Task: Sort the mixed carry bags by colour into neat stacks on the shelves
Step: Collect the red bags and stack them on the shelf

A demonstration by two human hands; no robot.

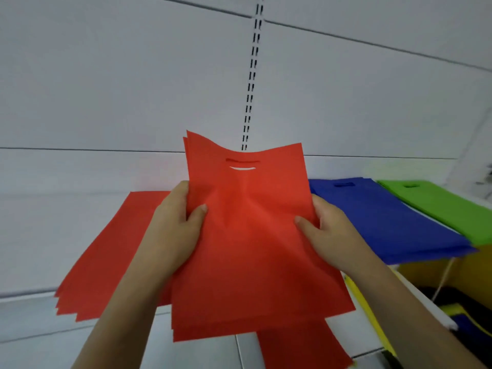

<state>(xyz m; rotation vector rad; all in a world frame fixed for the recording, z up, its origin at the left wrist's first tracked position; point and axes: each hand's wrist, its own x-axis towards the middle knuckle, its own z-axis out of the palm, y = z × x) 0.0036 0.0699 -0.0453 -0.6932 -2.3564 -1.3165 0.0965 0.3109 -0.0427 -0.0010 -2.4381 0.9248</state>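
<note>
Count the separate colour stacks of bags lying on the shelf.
3: a red stack at left, partly behind the held red bags, a blue stack to its right, a green stack far right. Others may lie out of frame.

Both arms raised — left hand (174, 222) and right hand (326, 226) apparently pinching, thumbs forward.

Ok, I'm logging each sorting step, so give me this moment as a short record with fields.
held: red bags, a small bunch, raised upright
left hand: grips the bunch's left edge
right hand: grips the bunch's right edge
red stack: on the shelf, behind the bunch, fanned unevenly
blue stack: right of the red
green stack: far right
</note>
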